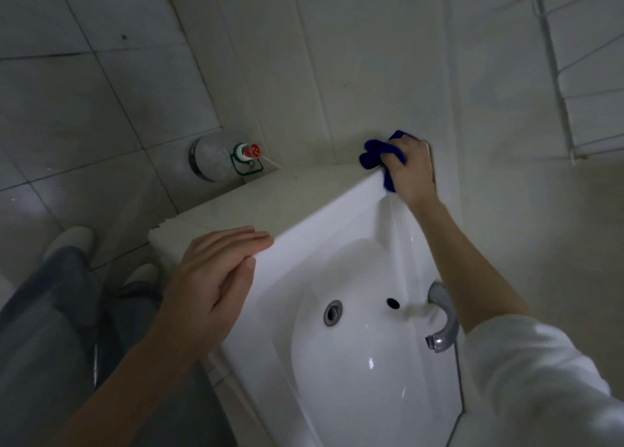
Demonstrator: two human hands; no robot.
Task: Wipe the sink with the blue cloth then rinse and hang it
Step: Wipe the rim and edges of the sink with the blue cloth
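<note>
Find the blue cloth (374, 154) bunched at the far corner of the sink (337, 210), where rim meets tiled wall. Gripped there by the right hand (410, 169), fingers (391, 159) curled round it and pressing it down, with one tail draped over the rim edge.

Expect the wiping to run back toward the body, along the sink's long axis from that corner, past the drain (333, 312) and the tap (444, 318).

Count the left hand (216, 277) nearer the front rim, but holding nothing: fingers (243, 235) straight, flat across rim edge and table (270, 196).

Cannot see most of the cloth under the palm, nor the sink's near end, cut off below. Cannot tell wet from dry in this dim light. Possibly a hanging place in the white rack (553, 58) on the wall, though hard to make out.
</note>
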